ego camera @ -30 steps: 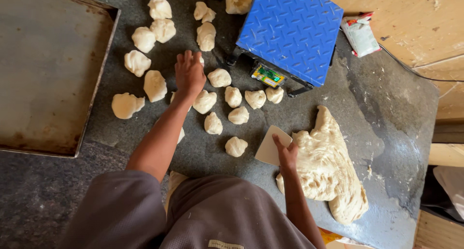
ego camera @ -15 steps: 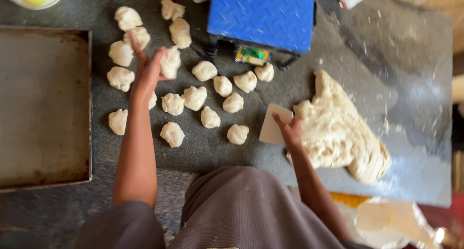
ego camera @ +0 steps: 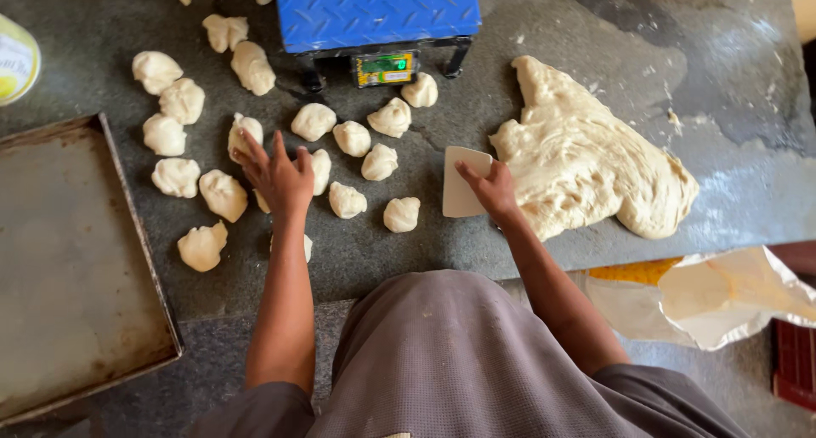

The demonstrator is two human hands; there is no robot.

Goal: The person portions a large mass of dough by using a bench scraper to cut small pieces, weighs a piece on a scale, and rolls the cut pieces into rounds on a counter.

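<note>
My left hand point(ego camera: 276, 174) lies palm down with fingers spread over a small dough piece point(ego camera: 246, 134) among several pale dough pieces point(ego camera: 352, 138) scattered on the dark stone counter point(ego camera: 595, 30). My right hand point(ego camera: 490, 187) grips a white plastic scraper point(ego camera: 462, 191) at the left edge of a large dough mass point(ego camera: 586, 162). A blue platform scale point(ego camera: 374, 13) with a lit green display point(ego camera: 387, 66) stands at the back, just beyond the dough pieces.
A worn metal baking tray point(ego camera: 68, 268) lies at the left. A round yellow-and-white tub point(ego camera: 15, 64) is at the left edge. A crumpled white bag point(ego camera: 731, 298) hangs below the counter's right front.
The view has shifted. My left hand came back toward me across the dough pieces. My right hand still holds the scraper by the large dough.
</note>
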